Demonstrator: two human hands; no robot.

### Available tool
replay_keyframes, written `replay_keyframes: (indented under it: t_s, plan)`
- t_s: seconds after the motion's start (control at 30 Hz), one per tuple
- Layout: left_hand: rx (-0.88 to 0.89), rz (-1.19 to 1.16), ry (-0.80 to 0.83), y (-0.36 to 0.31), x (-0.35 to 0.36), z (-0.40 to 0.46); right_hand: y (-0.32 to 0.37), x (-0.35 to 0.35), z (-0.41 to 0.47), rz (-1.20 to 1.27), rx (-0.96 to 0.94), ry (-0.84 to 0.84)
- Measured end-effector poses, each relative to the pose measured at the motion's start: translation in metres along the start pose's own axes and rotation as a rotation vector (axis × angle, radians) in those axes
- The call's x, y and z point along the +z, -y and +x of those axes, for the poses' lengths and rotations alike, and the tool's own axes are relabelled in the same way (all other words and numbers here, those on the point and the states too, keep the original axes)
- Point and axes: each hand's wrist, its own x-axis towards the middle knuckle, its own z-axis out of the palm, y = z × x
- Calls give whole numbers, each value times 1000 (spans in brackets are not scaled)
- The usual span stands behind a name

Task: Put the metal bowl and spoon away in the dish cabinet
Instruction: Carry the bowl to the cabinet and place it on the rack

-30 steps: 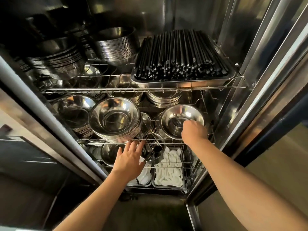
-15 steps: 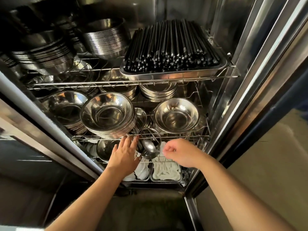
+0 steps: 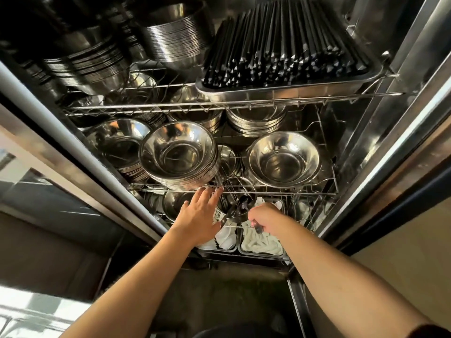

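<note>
Right hand (image 3: pixel 264 219) closed on spoon (image 3: pixel 240 208) at six o'clock, left hand (image 3: pixel 199 219) open, fingers spread at middle rack's (image 3: pixel 305 191) front wire, metal bowl (image 3: pixel 283 162) at three o'clock

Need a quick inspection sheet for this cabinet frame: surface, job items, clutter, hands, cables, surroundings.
Surface: wire middle shelf of the open steel dish cabinet, loaded.
Job's things: round metal bowl sits upright on the middle shelf, right side; metal spoon is held at the lower shelf's front.
Clutter: stack of steel bowls at centre; steel tray of black chopsticks on the top shelf; trays of white plastic spoons at the bottom.
Hands: left hand open, fingers spread by the shelf edge; right hand closed on the spoon handle.
Cables: nothing seen.
Surroundings: steel door frame at right; floor below.
</note>
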Motion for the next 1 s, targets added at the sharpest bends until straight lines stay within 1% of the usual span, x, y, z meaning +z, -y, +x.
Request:
replay_keyframes:
  t_s: [0.13,0.27,0.47,0.53,0.6,0.7,0.77,0.87,1.0]
  plan:
    - [6,-17,9,1,-2,0,6,-1,11,19,22,-12]
    - [-1,-29,24,0,-6,0,8,2,23,-48,13,-57]
    - [8,-52,28,-1,-11,-2,18,12,27,-309,24,-65]
    - [11,-58,22,-1,-11,-2,18,16,24,-293,18,-92]
    - [11,-66,24,-1,-10,-2,19,18,23,-215,23,-132]
    - [3,-76,37,-1,-10,-2,19,22,23,-347,-29,-100]
    - [9,-75,37,-1,-11,-2,20,25,20,-481,-45,-47]
    - [30,-70,23,2,-10,0,15,27,20,-461,-73,-7]
    - [66,-46,5,8,-8,3,6,25,9,-383,-146,-31]
